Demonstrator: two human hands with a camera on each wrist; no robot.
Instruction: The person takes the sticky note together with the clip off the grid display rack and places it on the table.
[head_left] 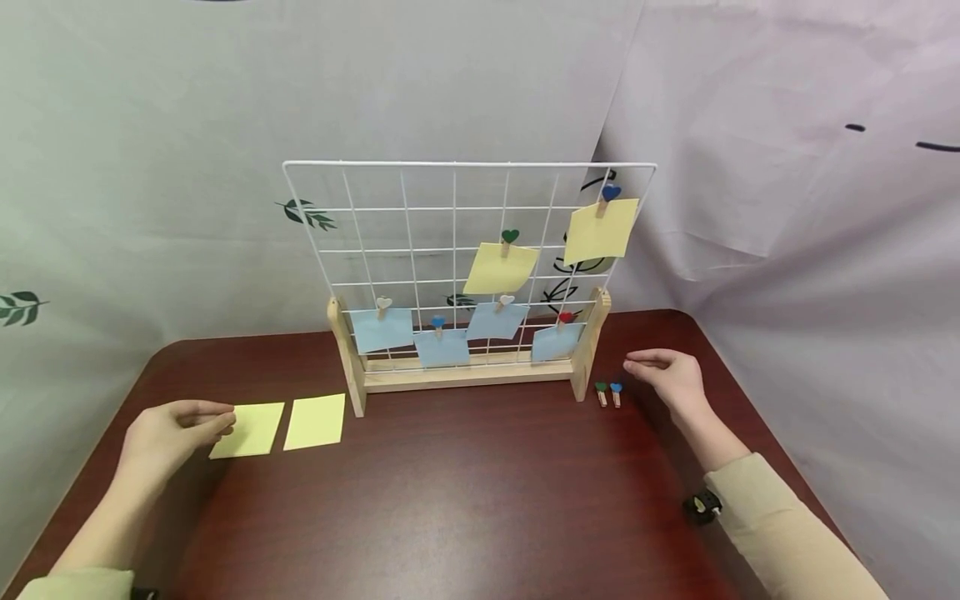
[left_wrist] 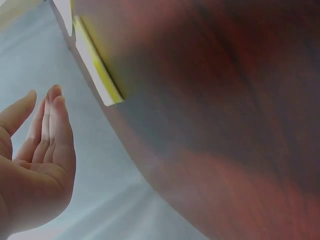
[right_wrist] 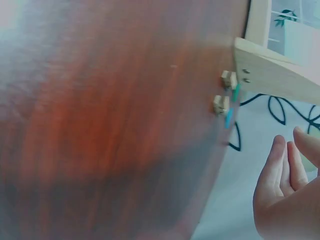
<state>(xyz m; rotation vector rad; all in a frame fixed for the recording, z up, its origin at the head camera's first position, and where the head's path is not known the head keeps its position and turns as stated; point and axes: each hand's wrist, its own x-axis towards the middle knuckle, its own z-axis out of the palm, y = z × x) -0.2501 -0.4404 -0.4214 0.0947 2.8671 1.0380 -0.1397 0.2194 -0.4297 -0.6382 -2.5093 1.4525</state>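
Over the left part of the table, my left hand point(head_left: 168, 433) hovers at a yellow paper note point(head_left: 258, 433), its fingertips overlapping the note's left side in the head view. In the left wrist view the thumb stands apart from the straight fingers point(left_wrist: 62, 130), with nothing between them. A second yellow note point(head_left: 315, 422) lies just to the right. My right hand point(head_left: 667, 379) is held beside two small wooden clothespins, one with a green heart point(head_left: 602, 388) and one with a blue heart point(head_left: 617, 388). Its thumb and fingers hold nothing.
A white wire grid on a wooden stand point(head_left: 465, 380) stands at the table's back. Heart clothespins hold two yellow notes point(head_left: 501, 271) and several blue notes point(head_left: 382, 333) on it. Pale patterned cloth point(head_left: 465, 75) hangs behind the dark red table point(head_left: 465, 492).
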